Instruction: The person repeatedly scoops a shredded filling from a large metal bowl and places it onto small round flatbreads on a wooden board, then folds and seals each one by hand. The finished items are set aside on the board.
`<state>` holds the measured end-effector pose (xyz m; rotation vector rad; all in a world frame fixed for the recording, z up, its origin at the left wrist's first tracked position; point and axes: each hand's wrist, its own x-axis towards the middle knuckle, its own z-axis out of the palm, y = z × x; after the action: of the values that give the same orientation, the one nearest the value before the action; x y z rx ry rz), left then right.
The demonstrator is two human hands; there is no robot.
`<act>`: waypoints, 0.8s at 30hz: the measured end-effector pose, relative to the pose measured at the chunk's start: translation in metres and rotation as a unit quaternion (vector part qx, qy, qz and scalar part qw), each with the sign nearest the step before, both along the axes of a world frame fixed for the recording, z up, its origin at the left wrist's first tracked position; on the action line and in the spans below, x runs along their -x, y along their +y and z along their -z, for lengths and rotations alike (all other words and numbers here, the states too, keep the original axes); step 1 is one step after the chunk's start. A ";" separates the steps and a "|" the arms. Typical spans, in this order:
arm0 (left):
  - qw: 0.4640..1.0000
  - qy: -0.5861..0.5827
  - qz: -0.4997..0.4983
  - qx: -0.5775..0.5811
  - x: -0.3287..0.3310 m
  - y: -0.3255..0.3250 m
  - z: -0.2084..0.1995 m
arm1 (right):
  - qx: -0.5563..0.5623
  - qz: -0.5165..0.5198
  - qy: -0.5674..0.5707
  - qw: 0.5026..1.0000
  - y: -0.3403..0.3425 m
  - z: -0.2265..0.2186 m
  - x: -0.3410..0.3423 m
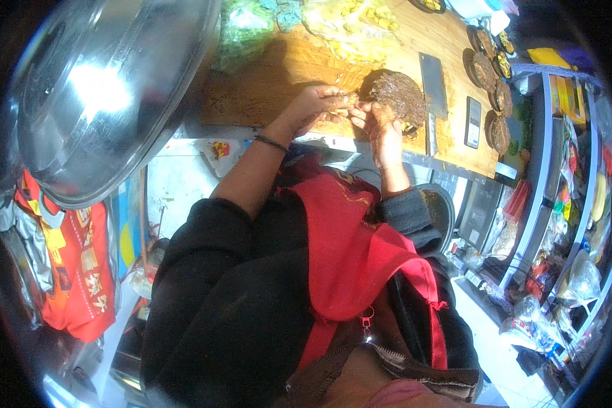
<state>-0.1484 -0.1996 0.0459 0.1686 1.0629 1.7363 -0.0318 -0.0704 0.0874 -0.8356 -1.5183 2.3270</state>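
Note:
Over the wooden worktop (241, 102), my left hand (316, 107) reaches in with its fingers closed in a pinch on a small yellowish-brown food piece (347, 100). My right hand (381, 126) is beside it, fingers curled and their tips close to the left fingertips; what they grip, if anything, is too small to make out. Right against this hand, a round dark bowl is topped with overlapping glossy brown slices (398, 92). Just right of the bowl lies a cleaver (434, 85), blade away from me and its handle at the near edge.
A large shiny metal lid or basin (109, 88) looms at left. Bags of green (245, 30) and yellow pieces (357, 27) lie at the back. A phone (472, 122) and several filled bowls (500, 132) line the right side. Beyond stands a cluttered shelf rack (547, 156).

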 end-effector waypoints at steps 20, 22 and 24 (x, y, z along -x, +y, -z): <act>0.910 0.401 0.078 0.066 -0.023 0.038 -0.025 | -0.047 0.015 -0.029 0.998 0.016 -0.003 -0.026; 0.875 0.472 0.079 0.076 -0.027 0.043 -0.021 | -0.052 0.035 -0.025 0.998 0.021 0.001 -0.033; 0.928 0.358 0.095 0.040 -0.030 0.050 -0.017 | -0.103 0.044 -0.033 0.993 0.026 0.005 -0.038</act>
<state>-0.1181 -0.1493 0.0626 0.8780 1.5730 1.4688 0.0058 -0.0444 0.0829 -0.9121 -1.6783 2.0567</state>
